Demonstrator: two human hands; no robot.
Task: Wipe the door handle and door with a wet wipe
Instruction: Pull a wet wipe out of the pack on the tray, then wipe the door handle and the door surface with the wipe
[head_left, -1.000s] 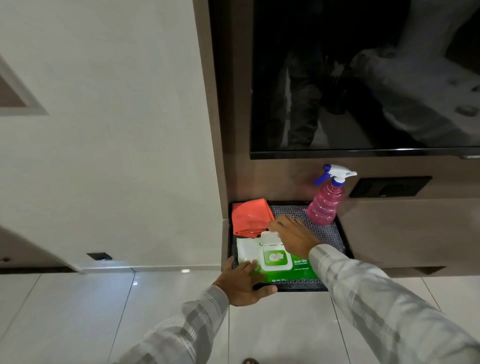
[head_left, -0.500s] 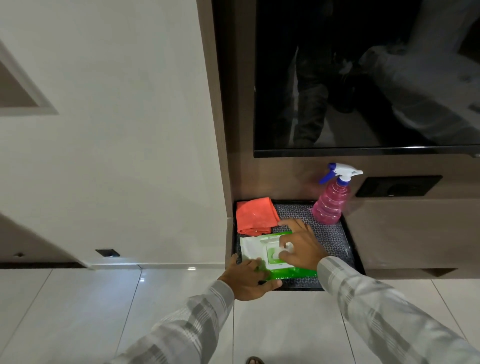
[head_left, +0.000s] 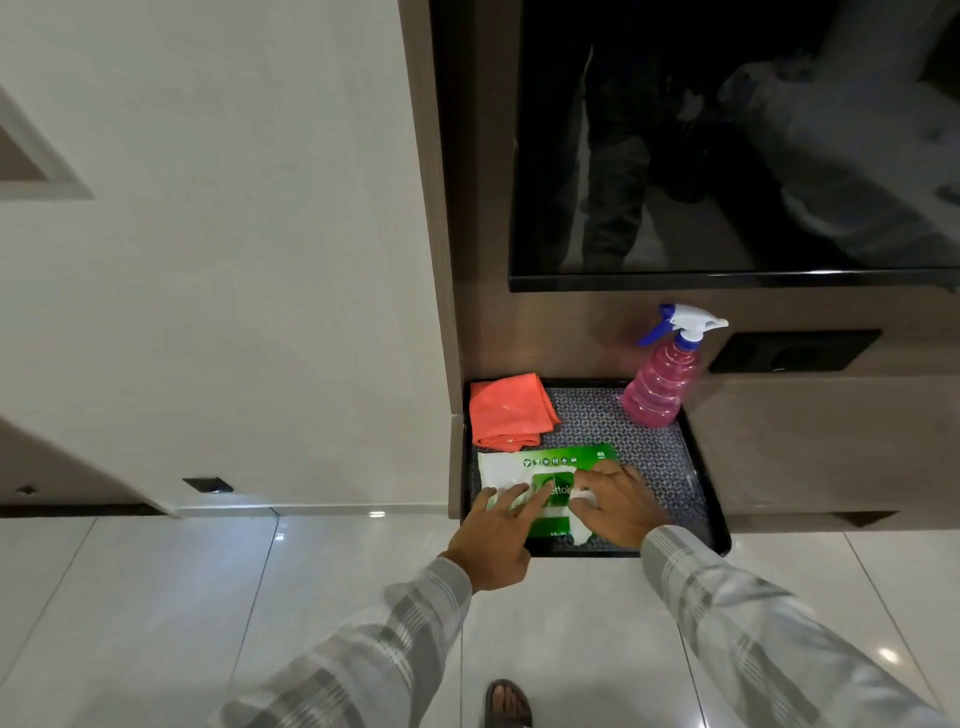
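Note:
A green and white wet-wipe pack (head_left: 550, 464) lies flat on a black tray (head_left: 698, 467) on the floor. My left hand (head_left: 496, 540) rests on the pack's left half with fingers spread, pressing it down. My right hand (head_left: 621, 512) sits over the pack's right end, fingers closed on a white wet wipe (head_left: 581, 535) that shows crumpled under the palm and between the fingers. No door handle is in view.
An orange cloth (head_left: 509, 415) lies folded at the tray's back left and a pink spray bottle (head_left: 660, 387) stands at its back right. A dark screen (head_left: 727, 145) hangs above on a brown panel. A white wall (head_left: 208, 260) is to the left. Glossy floor tiles (head_left: 156, 597) surround my sandalled foot (head_left: 508, 704).
My left hand slid from the tray's front edge up onto the pack. My right hand went from the raised lid to the pack's right end and now holds a white wipe.

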